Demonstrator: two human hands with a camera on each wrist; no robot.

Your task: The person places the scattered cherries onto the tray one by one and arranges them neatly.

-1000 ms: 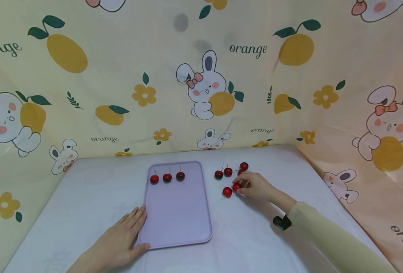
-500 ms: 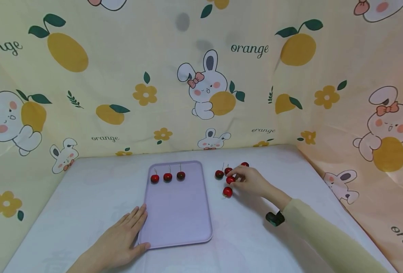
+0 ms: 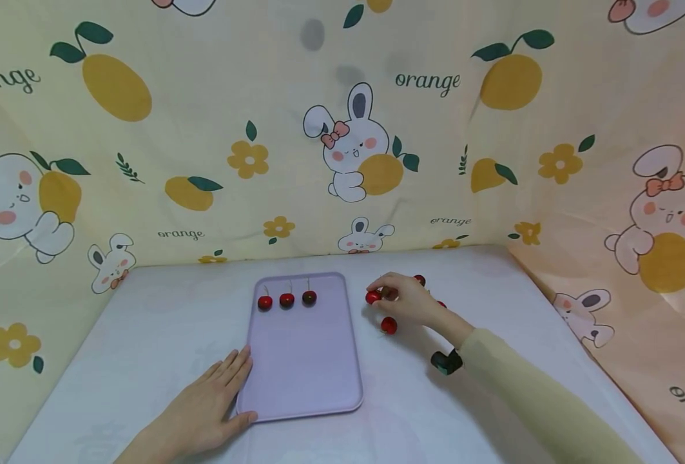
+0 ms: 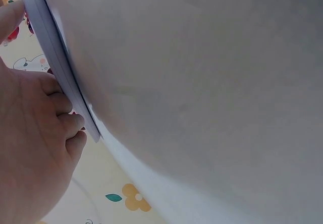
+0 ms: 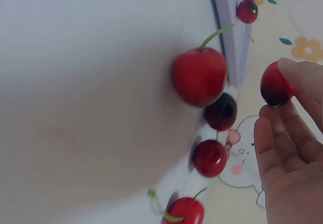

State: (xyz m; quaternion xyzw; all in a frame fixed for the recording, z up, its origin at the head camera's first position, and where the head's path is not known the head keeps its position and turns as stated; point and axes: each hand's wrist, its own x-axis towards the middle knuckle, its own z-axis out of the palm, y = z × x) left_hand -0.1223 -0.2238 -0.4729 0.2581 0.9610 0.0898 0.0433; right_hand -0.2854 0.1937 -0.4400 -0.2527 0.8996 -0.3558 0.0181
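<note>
Right hand pinches 1 red cherry, right of lilac tray. Left hand, fingers straight, touches tray's left edge. 3 stemmed cherries line tray's far end.

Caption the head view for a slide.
Right hand pinches a cherry; left hand touches the tray, where three cherries stand in a row.

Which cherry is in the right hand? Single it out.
The red cherry pinched by the right hand, just right of the tray; it alone is held, and the other visible cherries rest on the tray or table.
</note>
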